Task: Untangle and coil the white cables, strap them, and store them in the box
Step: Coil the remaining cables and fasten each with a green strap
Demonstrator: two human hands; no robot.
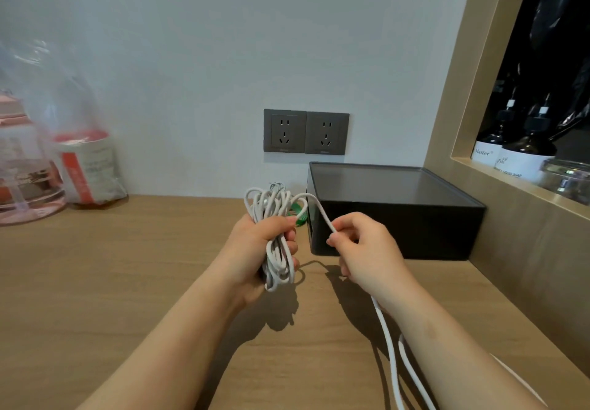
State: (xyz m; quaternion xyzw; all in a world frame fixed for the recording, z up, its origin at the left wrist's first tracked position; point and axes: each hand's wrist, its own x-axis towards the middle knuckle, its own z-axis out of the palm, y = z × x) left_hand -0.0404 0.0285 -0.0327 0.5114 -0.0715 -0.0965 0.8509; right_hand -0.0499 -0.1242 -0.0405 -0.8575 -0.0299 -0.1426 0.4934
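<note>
My left hand (265,247) grips a bundle of coiled white cable (274,215) upright above the wooden desk. Loops stick out above and below the fist. One strand arcs from the bundle's top to my right hand (360,247), which pinches it between thumb and fingers. The loose cable tail (391,346) runs from under my right hand toward the lower edge of the view. A green strap (300,215) shows just behind the bundle, partly hidden. The dark box (392,215) with a translucent lid stands shut behind my right hand.
The wooden desk (127,282) meets a white wall with two grey sockets (306,132). A clear plastic bag with pink and white items (48,160) stands far left. On the right, a wooden niche holds dark bottles (517,151) and a glass object.
</note>
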